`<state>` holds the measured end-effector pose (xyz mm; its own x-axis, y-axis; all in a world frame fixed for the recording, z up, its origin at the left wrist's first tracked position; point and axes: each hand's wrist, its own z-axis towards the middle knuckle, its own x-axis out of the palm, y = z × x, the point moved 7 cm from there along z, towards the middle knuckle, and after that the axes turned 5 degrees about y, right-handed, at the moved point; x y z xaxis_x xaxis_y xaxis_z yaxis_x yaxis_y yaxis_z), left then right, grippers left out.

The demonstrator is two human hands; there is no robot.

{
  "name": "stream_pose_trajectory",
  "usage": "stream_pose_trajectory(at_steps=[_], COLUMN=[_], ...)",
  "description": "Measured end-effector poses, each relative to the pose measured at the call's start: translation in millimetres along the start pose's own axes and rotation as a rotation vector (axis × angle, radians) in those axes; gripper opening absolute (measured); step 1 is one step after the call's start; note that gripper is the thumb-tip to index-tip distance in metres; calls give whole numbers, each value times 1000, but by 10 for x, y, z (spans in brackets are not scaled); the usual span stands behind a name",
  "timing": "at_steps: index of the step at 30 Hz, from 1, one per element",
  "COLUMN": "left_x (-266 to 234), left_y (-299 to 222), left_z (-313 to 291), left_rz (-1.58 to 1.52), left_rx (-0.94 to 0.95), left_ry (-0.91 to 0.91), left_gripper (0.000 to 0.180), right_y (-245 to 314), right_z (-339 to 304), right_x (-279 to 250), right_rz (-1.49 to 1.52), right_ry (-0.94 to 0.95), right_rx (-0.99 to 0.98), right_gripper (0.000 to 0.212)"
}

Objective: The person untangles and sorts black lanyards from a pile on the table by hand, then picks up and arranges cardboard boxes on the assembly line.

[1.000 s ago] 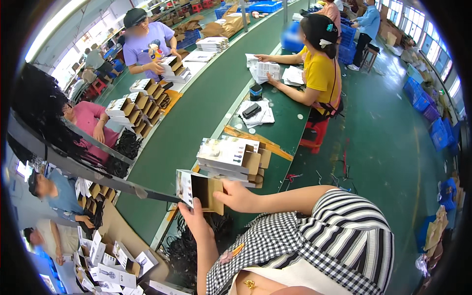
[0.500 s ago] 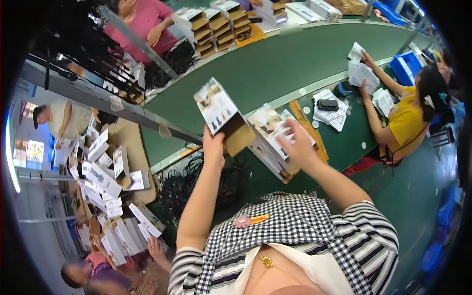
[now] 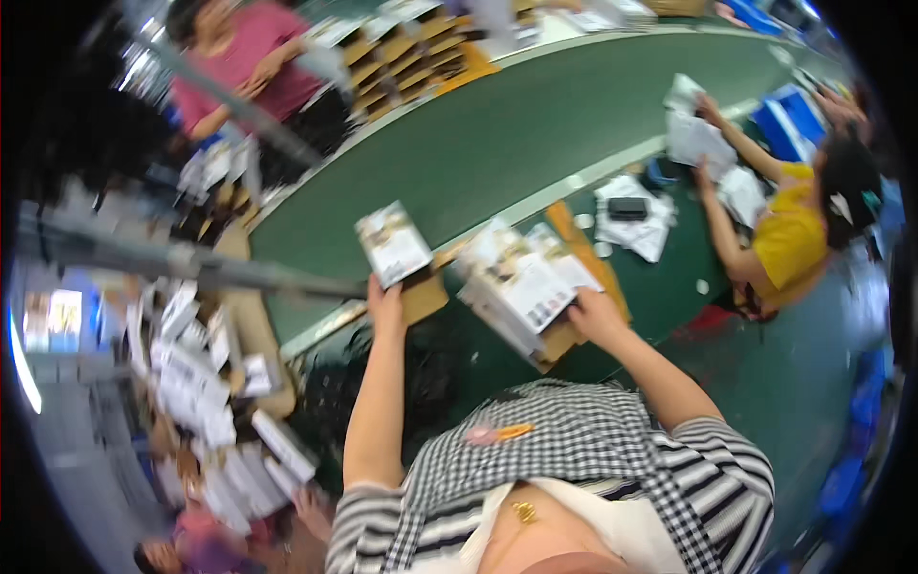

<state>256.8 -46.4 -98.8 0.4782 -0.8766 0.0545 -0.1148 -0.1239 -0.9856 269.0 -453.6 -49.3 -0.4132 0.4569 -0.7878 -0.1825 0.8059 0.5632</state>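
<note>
My left hand point(image 3: 386, 308) is closed on the near edge of a small printed carton point(image 3: 394, 245), white with pictures on its face. The carton's brown inner flap point(image 3: 424, 298) hangs out on the side toward the stack. My right hand point(image 3: 598, 318) is at the right end of a stack of flattened printed cartons point(image 3: 521, 273), its fingers closed round the edge of the top one. Fingertips under that edge are hidden. The stack lies on the green bench in front of me.
A brown cardboard strip point(image 3: 598, 258) lies beside the stack. Bundled black cords point(image 3: 368, 383) lie left of me, under a metal bar point(image 3: 287, 279). Papers with a black case point(image 3: 628, 209) lie to the right, near a co-worker in yellow point(image 3: 789, 234). Cartons crowd a table point(image 3: 258, 335) at left.
My left hand has moved left and down with the carton. My right hand has come from above the stack, fingers spread, down to its near right edge and closed there. The view has shifted slightly.
</note>
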Motion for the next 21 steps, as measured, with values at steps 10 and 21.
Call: stream_pose_trajectory(at_steps=[10, 21], left_x=[-115, -96], left_y=[428, 779], left_z=[-452, -633], left_rz=[-74, -20], left_rx=[-180, -325], left_ry=[-90, -138], left_gripper=[52, 49], right_y=[178, 316], right_z=[9, 154], right_x=[-198, 2], right_rz=[160, 49], right_ry=[-82, 80], right_rx=[-142, -140], right_gripper=[19, 21])
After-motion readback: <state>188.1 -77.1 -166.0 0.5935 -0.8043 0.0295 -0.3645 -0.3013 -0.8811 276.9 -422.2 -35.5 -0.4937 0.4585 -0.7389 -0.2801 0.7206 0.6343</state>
